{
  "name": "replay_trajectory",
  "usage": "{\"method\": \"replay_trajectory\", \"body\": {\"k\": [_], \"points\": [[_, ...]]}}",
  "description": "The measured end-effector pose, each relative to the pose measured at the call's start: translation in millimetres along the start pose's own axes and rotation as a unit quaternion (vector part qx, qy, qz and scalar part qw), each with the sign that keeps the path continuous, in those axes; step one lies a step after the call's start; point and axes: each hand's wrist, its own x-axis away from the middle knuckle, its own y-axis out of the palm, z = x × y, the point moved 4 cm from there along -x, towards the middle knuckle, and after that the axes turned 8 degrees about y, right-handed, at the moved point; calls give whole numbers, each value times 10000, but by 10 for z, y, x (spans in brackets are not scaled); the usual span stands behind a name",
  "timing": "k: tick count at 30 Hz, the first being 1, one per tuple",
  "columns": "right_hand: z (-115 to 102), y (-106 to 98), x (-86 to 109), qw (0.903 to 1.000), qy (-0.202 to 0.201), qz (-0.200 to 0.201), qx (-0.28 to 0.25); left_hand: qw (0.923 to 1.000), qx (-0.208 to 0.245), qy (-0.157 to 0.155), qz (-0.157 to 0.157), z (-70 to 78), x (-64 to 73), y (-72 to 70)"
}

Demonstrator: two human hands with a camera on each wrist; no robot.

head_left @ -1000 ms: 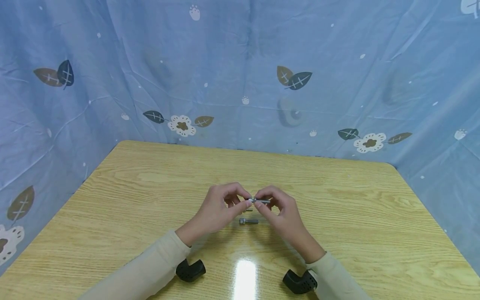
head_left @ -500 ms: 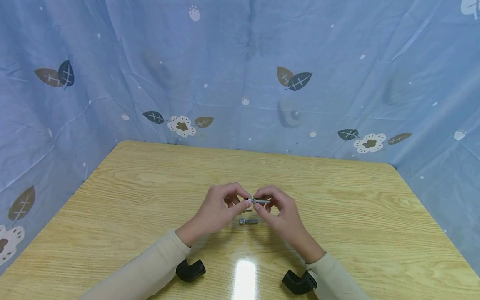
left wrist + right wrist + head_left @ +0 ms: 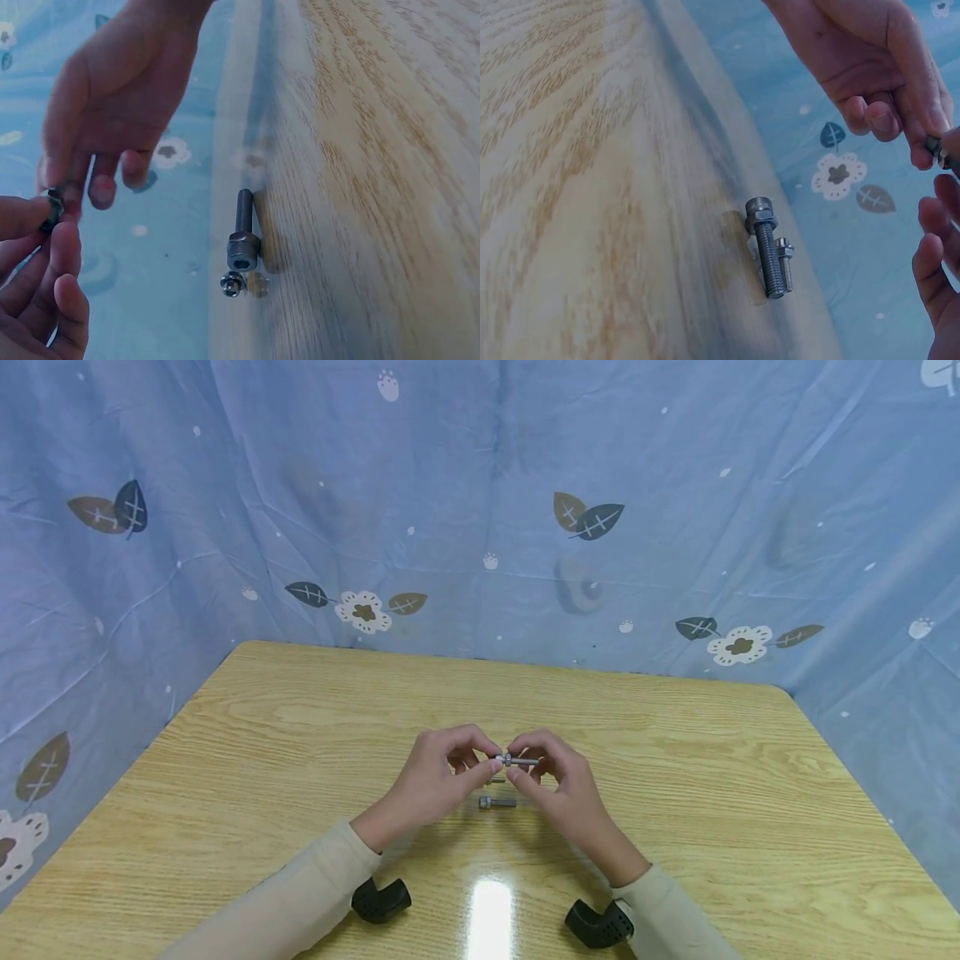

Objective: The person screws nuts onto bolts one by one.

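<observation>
Above the middle of the table, my left hand (image 3: 438, 781) pinches the head end of a metal bolt (image 3: 528, 762) between thumb and forefinger. The bolt lies level, its shank toward the right. A hex nut (image 3: 507, 760) sits on it close to the head. My right hand (image 3: 566, 785) has thumb and forefinger at this nut, the other fingers curled below. Under the hands, a thick socket-head bolt (image 3: 768, 251) with a nut on it lies on the table. Beside it is a thinner bolt (image 3: 786, 264), also with a nut, partly covered by the left hand in the head view.
The wood-grain table (image 3: 300, 710) reaches back to a blue patterned curtain (image 3: 465, 527). Black perforated pieces (image 3: 381, 902) stick out beneath both wrists. A bright light reflection (image 3: 490, 918) shows near the front of the table.
The right thumb and forefinger have shifted slightly at the nut, so more of it shows now. The left hand and the two bolts on the table stay put.
</observation>
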Motion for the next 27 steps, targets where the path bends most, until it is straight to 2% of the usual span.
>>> {"method": "replay_trajectory", "body": {"k": [6, 16, 23, 27], "points": [[-8, 0, -1, 9995, -287, 76, -116, 10000, 68, 7, -17, 7, -1, 1], [-15, -13, 13, 9991, 84, 219, 364, 9999, 8, 106, -25, 8, 4, 9], [-26, -4, 5, 9997, -227, 46, -122, 10000, -48, 7, 2, -5, 7, 5], [-32, 2, 6, 9992, -365, 99, -83, 10000, -35, 31, -17, -14, 9, 13]]}}
